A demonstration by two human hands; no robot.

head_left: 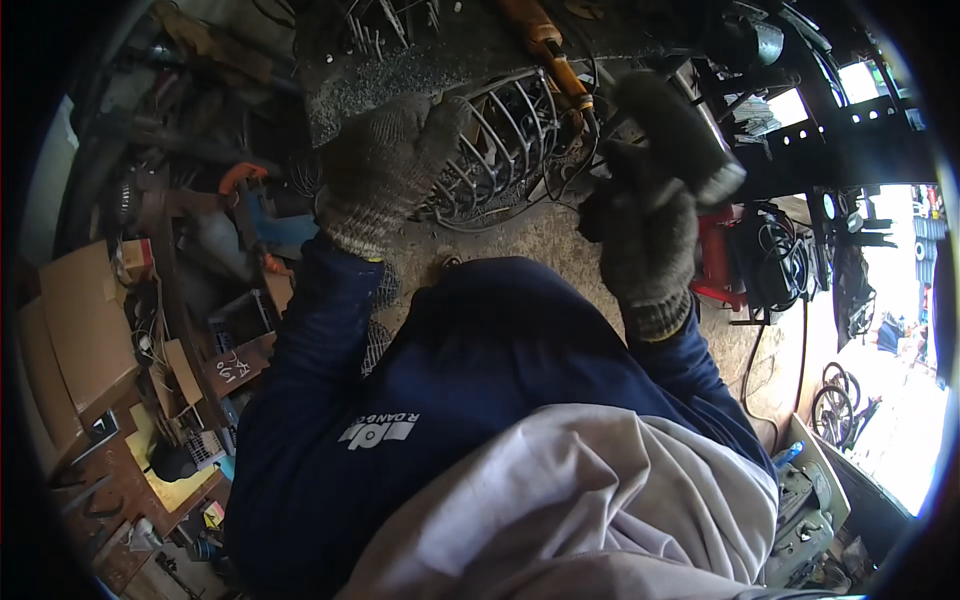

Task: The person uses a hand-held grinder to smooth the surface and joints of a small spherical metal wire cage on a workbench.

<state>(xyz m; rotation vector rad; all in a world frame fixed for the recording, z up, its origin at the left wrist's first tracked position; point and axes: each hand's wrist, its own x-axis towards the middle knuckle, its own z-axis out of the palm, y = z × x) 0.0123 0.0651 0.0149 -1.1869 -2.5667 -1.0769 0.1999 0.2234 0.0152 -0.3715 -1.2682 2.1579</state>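
Both my hands wear grey knitted work gloves. My left hand [390, 165] is closed on the near left edge of a curved metal frame [500, 135], a grille of bent rods lying at the bench edge. My right hand [650, 235] is raised to the right of the frame, apart from it. Its fingers are wrapped round a hammer [685, 140] with a thick dark head and a shiny worn face; the glove hides most of the handle. Beyond the frame lies an orange power tool [545, 45] with a dark cord.
The dark workbench [370, 75] is strewn with metal grit, and loose rods lie at its far side. Cardboard boxes [85, 325] and an orange-and-blue tool [265, 215] are at left. A red stand [718, 258] with coiled black cables is at right, near a bright doorway.
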